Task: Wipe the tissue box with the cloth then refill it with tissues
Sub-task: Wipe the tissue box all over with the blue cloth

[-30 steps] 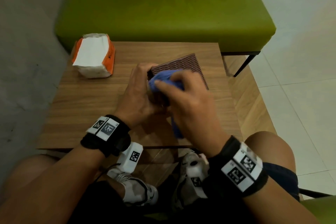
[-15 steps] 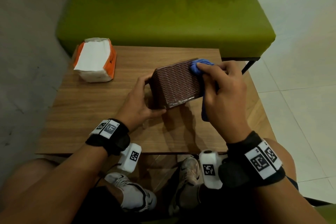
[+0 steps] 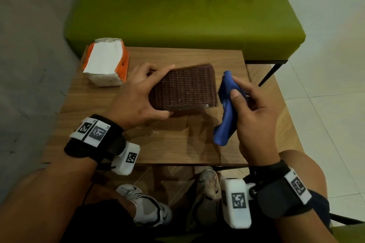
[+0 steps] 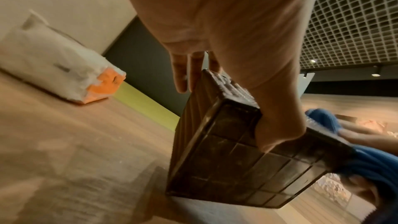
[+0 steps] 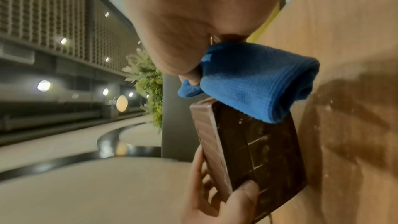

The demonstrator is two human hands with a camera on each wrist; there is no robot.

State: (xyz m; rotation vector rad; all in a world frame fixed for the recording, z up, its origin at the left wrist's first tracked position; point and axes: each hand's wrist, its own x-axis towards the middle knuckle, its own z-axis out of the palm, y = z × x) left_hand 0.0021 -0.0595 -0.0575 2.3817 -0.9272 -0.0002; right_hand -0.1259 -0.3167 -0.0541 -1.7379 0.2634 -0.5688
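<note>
The wiping step looks to be in hand. The left hand (image 3: 136, 100) grips the brown woven tissue box (image 3: 185, 87) at its left end, thumb on the near edge and fingers (image 3: 160, 69) curled over the far edge, holding it tipped up on the wooden tabletop (image 3: 177, 144). The right hand (image 3: 252, 110) pinches the bunched blue cloth (image 3: 227, 108) between thumb and fingers, the cloth touching the box's right end. In the left wrist view the gridded face of the box looks dusty, so the next move probably calls for drawing the cloth across that face while the left hand steadies or turns the box. The refill, an orange-and-white tissue pack (image 3: 106, 63), lies at the far left corner, well apart from the box. The right hand works near the tabletop's right edge; bare wood lies toward the person.
</note>
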